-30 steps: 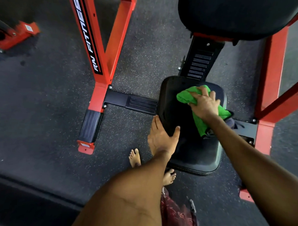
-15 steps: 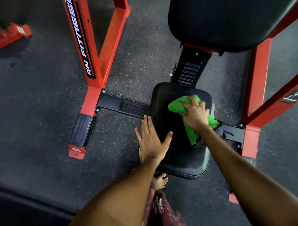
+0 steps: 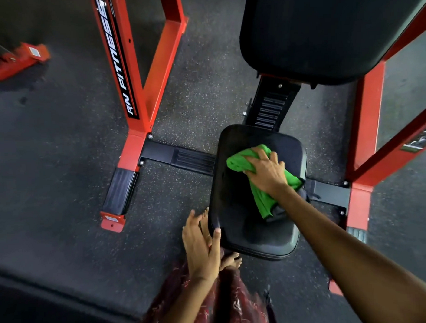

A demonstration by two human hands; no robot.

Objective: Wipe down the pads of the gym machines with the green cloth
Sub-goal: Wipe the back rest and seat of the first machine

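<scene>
A low black seat pad point(image 3: 235, 199) sits in the middle of the floor frame. The green cloth point(image 3: 238, 161) lies bunched on the pad's far half, with a strip trailing toward me. My right hand point(image 3: 266, 172) lies on top of the cloth, fingers curled into it, and presses it onto the pad. My left hand point(image 3: 200, 242) is at the pad's near left edge with straight fingers beside the pad and the thumb tip touching its rim. A larger black pad point(image 3: 323, 31) hangs above at the top right.
Red frame posts rise at the left point(image 3: 142, 91) and the right point(image 3: 365, 132), joined by a black floor bar point(image 3: 183, 157). My bare feet point(image 3: 231, 259) stand just in front of the seat pad. Another machine's red foot point(image 3: 17, 60) is at the far left.
My left hand has slid back along the pad's left edge toward me, off the top surface. My right hand keeps the cloth on the far half of the pad.
</scene>
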